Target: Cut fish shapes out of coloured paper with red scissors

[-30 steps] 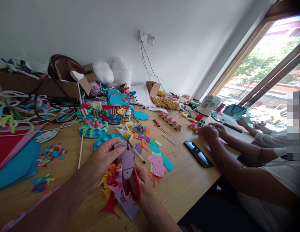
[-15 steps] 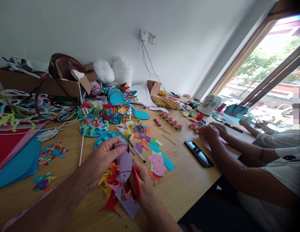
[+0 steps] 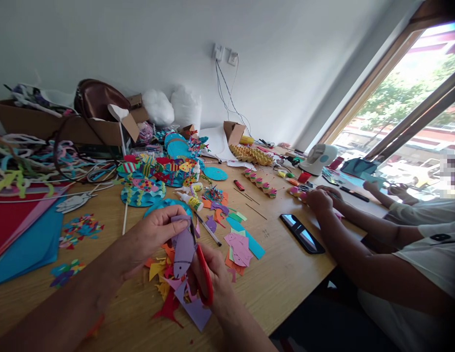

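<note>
Between thumb and fingers my left hand (image 3: 159, 233) pinches a purple paper fish (image 3: 184, 252) by its upper end. The fish's drawn eye and head line face me, head downward. My right hand (image 3: 215, 270) is closed round the red handles of a pair of scissors (image 3: 205, 278). Their blades lie along the fish's right edge; how far apart they are is hard to see. Below both hands is a pile of paper scraps (image 3: 164, 278) in yellow, orange, red and purple. Pink paper with drawn fish (image 3: 239, 249) lies to the right.
Glue bottles (image 3: 190, 200) and a pen (image 3: 208, 230) lie beyond my hands. A phone (image 3: 301, 233) rests near the table's right edge, beside another person's arms (image 3: 352, 234). Coloured sheets (image 3: 32, 234) are stacked at left. Fish decorations (image 3: 154, 171) stand behind.
The purple fish has shifted slightly left and turned a little in my left hand. The scissors have moved slightly up and left along its edge.
</note>
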### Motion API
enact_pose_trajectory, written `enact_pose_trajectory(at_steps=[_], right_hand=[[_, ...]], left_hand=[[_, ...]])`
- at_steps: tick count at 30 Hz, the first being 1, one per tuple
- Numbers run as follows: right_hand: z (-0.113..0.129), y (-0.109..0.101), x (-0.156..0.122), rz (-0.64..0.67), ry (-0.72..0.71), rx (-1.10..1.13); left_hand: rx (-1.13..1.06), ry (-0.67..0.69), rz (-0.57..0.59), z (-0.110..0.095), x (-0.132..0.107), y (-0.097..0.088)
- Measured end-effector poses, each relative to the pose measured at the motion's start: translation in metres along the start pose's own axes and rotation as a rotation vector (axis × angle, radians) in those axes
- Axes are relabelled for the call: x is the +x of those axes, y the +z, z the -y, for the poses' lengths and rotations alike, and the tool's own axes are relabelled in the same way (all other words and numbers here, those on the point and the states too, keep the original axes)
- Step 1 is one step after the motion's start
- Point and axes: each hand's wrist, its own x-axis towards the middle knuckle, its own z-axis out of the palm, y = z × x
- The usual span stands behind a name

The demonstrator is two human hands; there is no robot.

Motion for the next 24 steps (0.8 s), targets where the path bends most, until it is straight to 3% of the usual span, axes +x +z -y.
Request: enact_pose_trajectory(at_steps=[12, 24], right_hand=[[0.011, 0.001, 0.0, 0.026, 0.015, -0.065], [-0.001, -0.002, -0.001, 0.076, 0.042, -0.007]], left_hand=[[0.116, -0.017, 0.12, -0.013, 0.0, -0.012], [0.116, -0.026, 0.158, -0.008, 0.0, -0.014]])
